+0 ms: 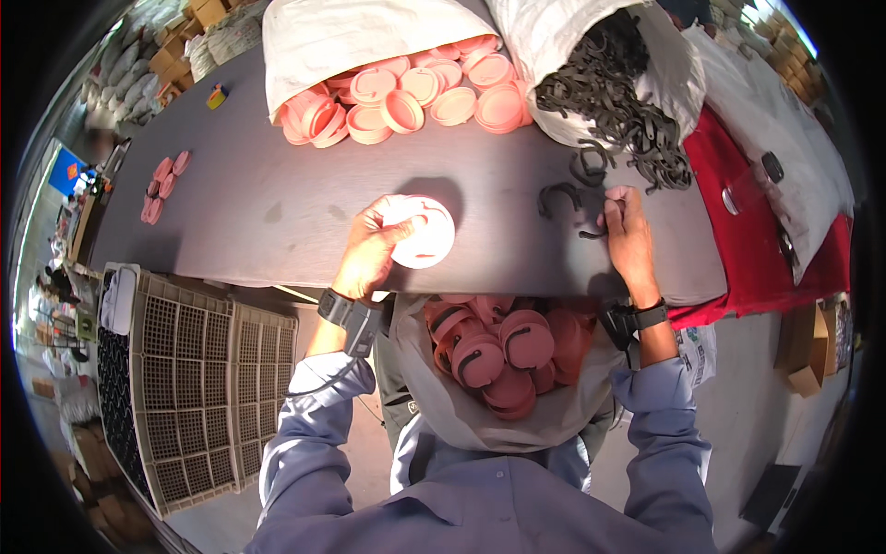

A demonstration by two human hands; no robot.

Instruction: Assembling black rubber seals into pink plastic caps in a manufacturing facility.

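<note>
My left hand [367, 247] grips a pink round plastic lid [430, 242] over the table, thumb across its top; strong light washes out its surface. To the right, my right hand [631, 238] is closed in a pinch beside several loose black curved strips. One black curved strip [591, 234] reaches to its fingers and seems held there, though the fingers hide part of it. Another black curved strip [559, 196] lies just left of that hand. On my lap, a white sack [443, 427] holds pink lids [527, 340], some with black strips fitted on them.
A white sack [369, 37] spills pink lids [403, 111] at the table's back. Right of it, another sack [681, 85] pours out black strips [609, 69]. Small pink pieces [166, 175] lie at the far left. Beige plastic crates [185, 379] stand left, and red cloth [711, 166] covers the right side.
</note>
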